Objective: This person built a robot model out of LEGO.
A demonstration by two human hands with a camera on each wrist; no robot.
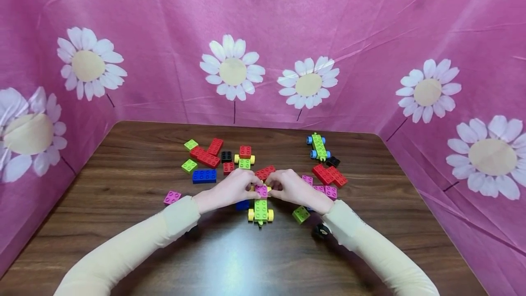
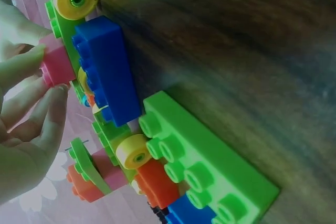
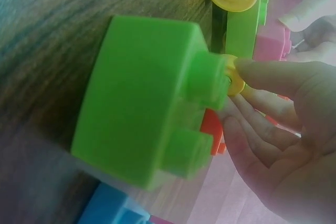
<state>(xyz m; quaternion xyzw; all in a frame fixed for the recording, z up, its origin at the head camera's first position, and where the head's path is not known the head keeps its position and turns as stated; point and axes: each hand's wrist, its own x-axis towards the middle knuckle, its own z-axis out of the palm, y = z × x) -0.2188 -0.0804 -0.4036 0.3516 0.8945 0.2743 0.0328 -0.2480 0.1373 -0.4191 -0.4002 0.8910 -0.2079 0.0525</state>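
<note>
A pink brick (image 1: pixel 261 190) was pinched by the left hand (image 1: pixel 230 190) atop a green base (image 1: pixel 260 209), mid-worktop (image 1: pixel 370 245), while a yellow wheel (image 3: pixel 235 84) was grasped by the right hand (image 1: pixel 293 191). The brick looked seated, though full seating could not be confirmed. A second yellow-wheeled base (image 1: pixel 244 164) was topped with bricks; a blue-wheeled base (image 1: pixel 318 146) was unloaded, apparently unbuilt. The work was closely flanked by a blue brick (image 1: pixel 243 205); open room was offered toward the near edge, between the sleeves (image 1: pixel 176 218).
</note>
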